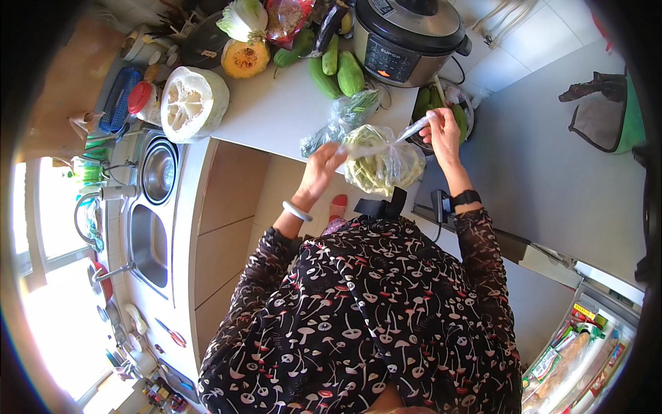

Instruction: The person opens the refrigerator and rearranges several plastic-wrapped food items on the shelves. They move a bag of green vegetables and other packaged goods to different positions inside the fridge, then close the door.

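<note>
A clear plastic bag of pale green beans (380, 168) hangs between my hands, in front of the counter edge. My left hand (321, 168) grips one twisted end of the bag's neck. With my right hand (444, 132) I pinch the other end, pulled up and out to the right. On the counter just beyond lies a second plastic bag (344, 119) with dark green vegetables inside. A basket of green vegetables (457, 116) stands past my right hand, partly hidden by it.
An electric pressure cooker (408, 41) stands at the back, near several green squashes (336, 72). Further left are a cut pumpkin (245, 58) and a cut winter melon (194, 103). The sink (150, 243) is at left; an open refrigerator door with packages (563, 357) is at lower right.
</note>
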The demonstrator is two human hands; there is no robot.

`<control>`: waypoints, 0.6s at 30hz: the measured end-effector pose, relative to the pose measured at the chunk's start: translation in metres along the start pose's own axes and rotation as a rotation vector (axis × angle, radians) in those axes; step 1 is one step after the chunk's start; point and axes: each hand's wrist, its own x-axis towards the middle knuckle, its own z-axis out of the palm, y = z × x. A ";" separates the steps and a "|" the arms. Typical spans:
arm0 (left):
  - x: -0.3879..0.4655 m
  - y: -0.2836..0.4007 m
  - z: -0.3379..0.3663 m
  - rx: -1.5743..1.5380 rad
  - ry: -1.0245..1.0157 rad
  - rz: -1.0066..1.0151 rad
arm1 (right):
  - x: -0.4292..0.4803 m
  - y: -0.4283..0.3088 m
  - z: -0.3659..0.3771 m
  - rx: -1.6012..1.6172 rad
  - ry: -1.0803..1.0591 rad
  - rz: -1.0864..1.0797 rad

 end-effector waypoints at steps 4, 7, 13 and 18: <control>0.056 0.034 0.029 -0.970 -0.294 -0.128 | -0.017 -0.053 0.014 -0.018 -0.225 -0.086; 0.086 0.038 0.059 -0.344 -0.419 0.024 | -0.023 -0.073 0.028 0.003 -0.312 -0.127; 0.100 0.027 0.083 0.420 -0.235 0.399 | -0.017 -0.068 0.020 -0.156 -0.319 -0.267; 0.107 0.020 0.084 0.407 -0.259 0.337 | -0.017 -0.040 0.017 -0.182 -0.378 -0.108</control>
